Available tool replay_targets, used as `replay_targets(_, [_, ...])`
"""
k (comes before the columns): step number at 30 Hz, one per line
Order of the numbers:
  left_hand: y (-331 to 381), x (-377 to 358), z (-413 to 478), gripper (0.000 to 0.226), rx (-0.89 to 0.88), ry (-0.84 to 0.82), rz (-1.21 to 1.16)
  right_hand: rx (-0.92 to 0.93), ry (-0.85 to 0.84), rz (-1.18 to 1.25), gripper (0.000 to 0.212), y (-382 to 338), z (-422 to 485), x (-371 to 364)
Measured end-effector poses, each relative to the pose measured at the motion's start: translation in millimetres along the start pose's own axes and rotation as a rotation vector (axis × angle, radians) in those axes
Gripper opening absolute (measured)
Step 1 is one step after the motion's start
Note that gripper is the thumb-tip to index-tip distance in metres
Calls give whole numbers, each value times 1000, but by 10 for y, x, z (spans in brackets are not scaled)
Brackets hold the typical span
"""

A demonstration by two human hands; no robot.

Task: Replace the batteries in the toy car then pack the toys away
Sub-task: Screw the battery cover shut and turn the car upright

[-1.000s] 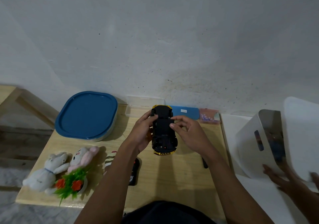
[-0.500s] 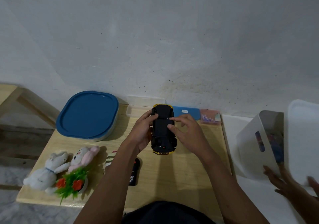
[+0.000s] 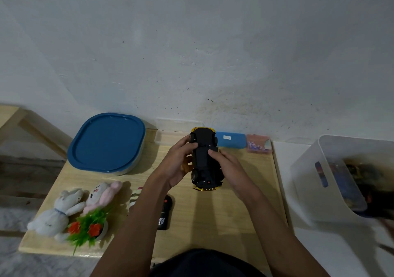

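One toy car [image 3: 204,159], black underside up with a gold body showing at both ends, held clear above the middle of the wooden table [image 3: 223,223] between two hands. The left hand [image 3: 178,163] cups its left flank, fingers curled round the body and the thumb lying by a front wheel. The right hand [image 3: 229,166] wraps the right flank, one digit pressing flat on the underside panel, probably where the battery cover sits. Judged light, rigid moulded plastic, somewhat slick. It is best gripped across the flanks between the wheels, which would turn under a finger, and any cover tab may be brittle. One black remote control [image 3: 165,212] lies on the table under the left forearm. Two plush toys, one white [image 3: 55,212] and one pink [image 3: 102,195], lie at the table's left corner, touching a small artificial plant [image 3: 87,227] with orange flowers. Containers: one tub with a blue lid [image 3: 106,144], shut, contents unseen, at the back left. One clear plastic box [image 3: 170,135] stands against the wall just behind the car, its contents unclear. Beside it are one blue case [image 3: 231,140], closed, and one pink packet [image 3: 259,146]. One white bin [image 3: 309,180], off the table to the right, is tipped toward the camera, holding dark, blurred items that cannot be identified.
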State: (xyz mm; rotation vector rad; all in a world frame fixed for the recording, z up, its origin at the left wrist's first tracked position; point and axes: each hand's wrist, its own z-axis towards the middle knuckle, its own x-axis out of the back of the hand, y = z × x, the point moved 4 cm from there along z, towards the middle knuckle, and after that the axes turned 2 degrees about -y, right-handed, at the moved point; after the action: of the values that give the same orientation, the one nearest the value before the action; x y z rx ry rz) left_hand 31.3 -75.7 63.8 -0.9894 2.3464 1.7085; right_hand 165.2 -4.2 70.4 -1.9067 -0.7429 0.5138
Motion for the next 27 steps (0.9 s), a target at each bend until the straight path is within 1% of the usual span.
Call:
replay_targets(5, [-15,5,-11,40,3,-28,-3,-24,32,44,23,16,-6,9])
replay_targets(11, [-42,-17,-8,41,-11,-25,8,-19,58,45,24,44,37,21])
replay_targets(17, [-51,3,-5,44,-14,-30,21,22,50,3,25,74,57,38])
replay_targets(21, [-67,-14,-6,45,-10,-31,1,98,28,-69,27,64,5,113])
replay_targets(23, [-81,-23,-6,47,3,-29,-12,104,121,-66,32,170,9,244])
replay_targets(24, [-88,-24,-6,47,8,-25,-14,85,220,-83,36,286,35,350])
replay_targets(25, [-96,-21,-4,47,11,-19,-17,60,343,-164,41,435,69,486])
replay_targets(26, [-103,-17,-4,47,12,-14,-19,27,451,-347,44,590,95,625])
replay_targets(27, [-108,-15,-3,46,10,-12,-21,-23,518,-583,45,746,111,747])
